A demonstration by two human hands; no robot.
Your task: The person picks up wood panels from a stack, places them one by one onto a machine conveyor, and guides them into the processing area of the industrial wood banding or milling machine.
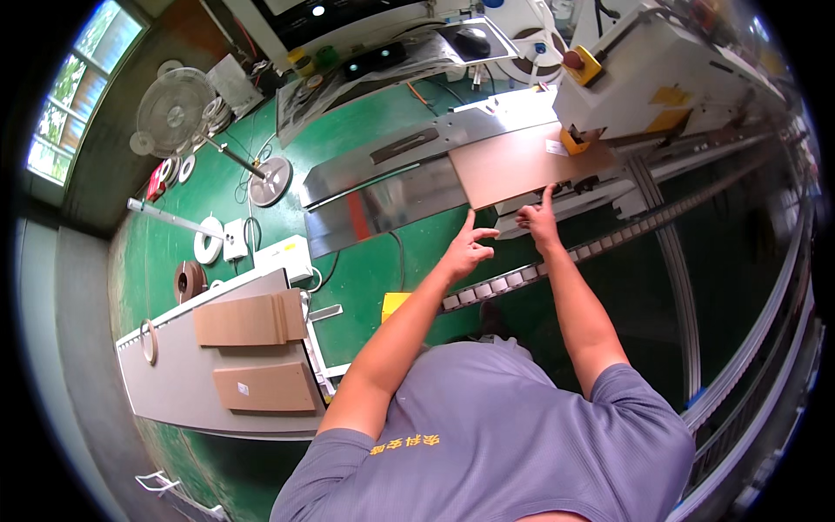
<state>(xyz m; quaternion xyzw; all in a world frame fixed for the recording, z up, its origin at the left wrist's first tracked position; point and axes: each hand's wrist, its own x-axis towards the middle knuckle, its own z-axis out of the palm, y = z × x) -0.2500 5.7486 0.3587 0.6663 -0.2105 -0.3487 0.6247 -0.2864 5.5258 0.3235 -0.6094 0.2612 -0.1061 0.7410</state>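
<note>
A flat light-brown board [500,170] with a small white label lies on the metal feed table, its right end by the machine's yellow-and-black part [581,139]. At the board's near left corner is my left hand [470,248], its index finger stretched toward the corner and the other fingers apart and partly bent. Along the near edge, my right hand [541,224] points one digit up at the board, with its other fingers loosely bent to the left. Neither hand grips anything. Whether the fingertips press on the edge or only touch it, I cannot tell.
The metal table [391,204] stretches left of the board. A roller rail [609,239] runs below my right forearm. The white machine [670,78] carries a red stop button [574,59]. Brown boards [239,320] lie on a grey table at left. A fan [178,109] stands beyond.
</note>
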